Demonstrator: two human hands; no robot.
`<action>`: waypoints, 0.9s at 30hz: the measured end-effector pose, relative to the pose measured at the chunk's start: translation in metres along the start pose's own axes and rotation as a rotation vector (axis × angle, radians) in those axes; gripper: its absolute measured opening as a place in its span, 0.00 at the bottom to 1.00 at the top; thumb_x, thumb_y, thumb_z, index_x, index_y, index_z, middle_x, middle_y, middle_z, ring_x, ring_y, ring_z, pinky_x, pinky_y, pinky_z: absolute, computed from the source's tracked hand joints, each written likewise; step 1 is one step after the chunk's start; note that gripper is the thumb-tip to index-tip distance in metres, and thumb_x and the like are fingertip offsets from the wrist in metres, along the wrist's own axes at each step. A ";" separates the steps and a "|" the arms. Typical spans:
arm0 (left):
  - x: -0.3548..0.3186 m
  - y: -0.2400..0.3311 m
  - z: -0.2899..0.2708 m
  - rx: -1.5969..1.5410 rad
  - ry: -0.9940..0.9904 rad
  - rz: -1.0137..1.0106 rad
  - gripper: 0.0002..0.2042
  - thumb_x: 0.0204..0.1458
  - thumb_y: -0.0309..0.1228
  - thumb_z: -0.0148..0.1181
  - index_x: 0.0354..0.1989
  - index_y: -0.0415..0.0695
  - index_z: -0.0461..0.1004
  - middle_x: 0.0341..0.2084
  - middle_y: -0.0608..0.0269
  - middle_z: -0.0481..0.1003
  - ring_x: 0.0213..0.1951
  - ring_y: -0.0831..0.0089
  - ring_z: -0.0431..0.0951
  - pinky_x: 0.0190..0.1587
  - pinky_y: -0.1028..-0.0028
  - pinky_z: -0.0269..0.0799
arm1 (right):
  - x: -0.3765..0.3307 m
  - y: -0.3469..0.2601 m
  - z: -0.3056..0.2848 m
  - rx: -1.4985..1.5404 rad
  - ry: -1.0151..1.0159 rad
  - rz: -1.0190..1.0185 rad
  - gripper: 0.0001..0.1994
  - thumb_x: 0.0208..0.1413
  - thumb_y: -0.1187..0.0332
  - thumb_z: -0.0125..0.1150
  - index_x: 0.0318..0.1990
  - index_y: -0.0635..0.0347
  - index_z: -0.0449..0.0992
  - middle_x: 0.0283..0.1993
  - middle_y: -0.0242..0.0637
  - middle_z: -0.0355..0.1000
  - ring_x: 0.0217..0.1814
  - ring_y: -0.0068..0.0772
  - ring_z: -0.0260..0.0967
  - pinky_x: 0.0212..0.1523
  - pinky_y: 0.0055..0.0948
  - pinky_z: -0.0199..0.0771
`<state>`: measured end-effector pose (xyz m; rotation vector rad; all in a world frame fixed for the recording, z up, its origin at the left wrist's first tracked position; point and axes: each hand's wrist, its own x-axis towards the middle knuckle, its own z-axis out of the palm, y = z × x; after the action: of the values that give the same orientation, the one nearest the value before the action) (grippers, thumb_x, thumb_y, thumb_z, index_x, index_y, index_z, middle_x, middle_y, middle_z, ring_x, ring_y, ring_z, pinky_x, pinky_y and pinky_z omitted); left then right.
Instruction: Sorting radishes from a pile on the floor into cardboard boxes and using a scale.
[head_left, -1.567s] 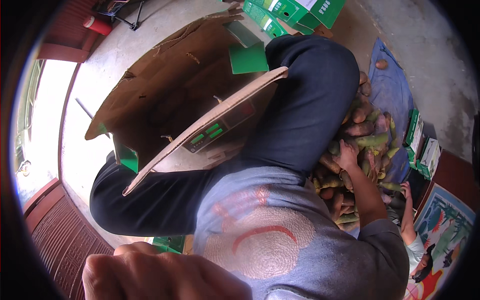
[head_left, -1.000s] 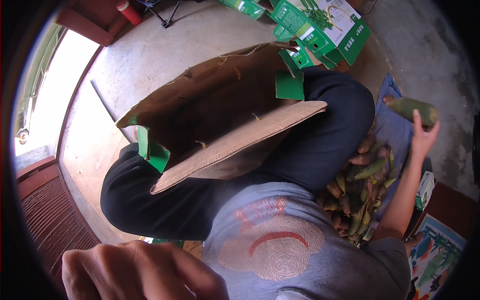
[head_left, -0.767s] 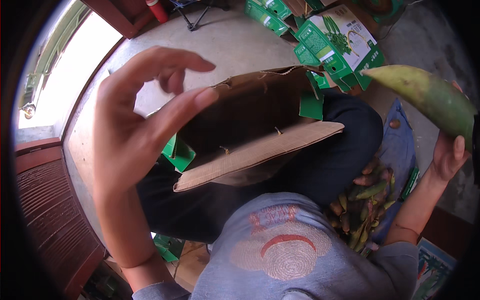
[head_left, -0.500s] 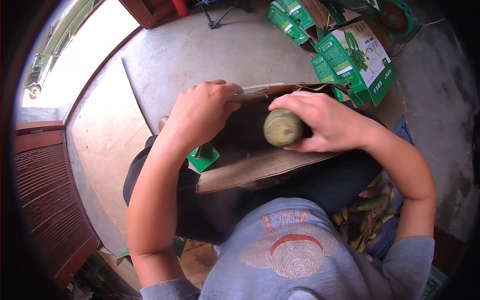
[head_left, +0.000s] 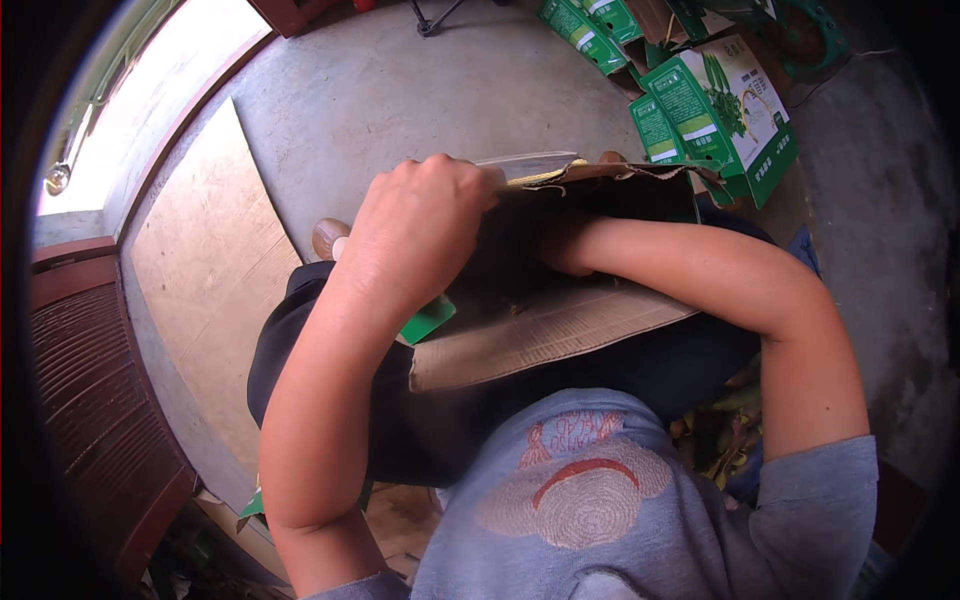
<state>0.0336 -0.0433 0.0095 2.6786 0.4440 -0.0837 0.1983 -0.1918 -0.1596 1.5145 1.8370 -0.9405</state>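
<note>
An open cardboard box [head_left: 540,338] rests across my lap, its brown near flap folded out toward me. My left hand [head_left: 425,215] is closed on the far left part of its rim, the fingers curled over the edge. Down into the dark inside reaches my right hand [head_left: 568,244]; its fingers are lost in shadow, so whether it holds anything cannot be seen. A small green flap [head_left: 428,320] of the box shows below my left wrist. The far rim looks torn and ragged.
Green-and-white printed cartons [head_left: 715,115] stand on the floor at the far right. A flat cardboard sheet [head_left: 205,270] lies to the left, beside dark red wooden furniture [head_left: 95,390]. Vegetable pieces or peelings [head_left: 715,440] are partly visible by my right side.
My right hand, which held a round greenish vegetable or fruit above the box, has gone down inside it, and that thing is out of sight. My left hand stays on the rim.
</note>
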 end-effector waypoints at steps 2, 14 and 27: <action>-0.002 0.000 0.000 -0.012 -0.001 0.008 0.07 0.59 0.30 0.58 0.33 0.39 0.75 0.26 0.49 0.78 0.34 0.46 0.80 0.37 0.54 0.75 | -0.045 -0.021 -0.061 -0.158 -0.219 -0.096 0.14 0.56 0.76 0.55 0.48 0.64 0.81 0.50 0.50 0.78 0.55 0.51 0.76 0.56 0.43 0.76; 0.007 0.014 -0.007 -0.326 0.026 0.013 0.16 0.59 0.32 0.65 0.53 0.40 0.78 0.41 0.49 0.82 0.41 0.58 0.84 0.47 0.65 0.77 | -0.429 0.004 0.037 0.465 1.190 0.783 0.21 0.60 0.78 0.55 0.61 0.63 0.72 0.55 0.47 0.77 0.58 0.41 0.75 0.58 0.35 0.72; 0.012 -0.058 0.014 -0.479 0.298 -0.119 0.22 0.67 0.45 0.53 0.59 0.41 0.76 0.52 0.51 0.79 0.58 0.62 0.77 0.63 0.61 0.70 | -0.539 -0.108 0.703 1.361 0.443 1.324 0.18 0.53 0.77 0.66 0.52 0.60 0.78 0.30 0.29 0.74 0.31 0.24 0.71 0.33 0.27 0.73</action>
<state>0.0259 0.0048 -0.0274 2.1948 0.6257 0.3480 0.1935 -1.0835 -0.1276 3.1403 -0.2757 -1.0961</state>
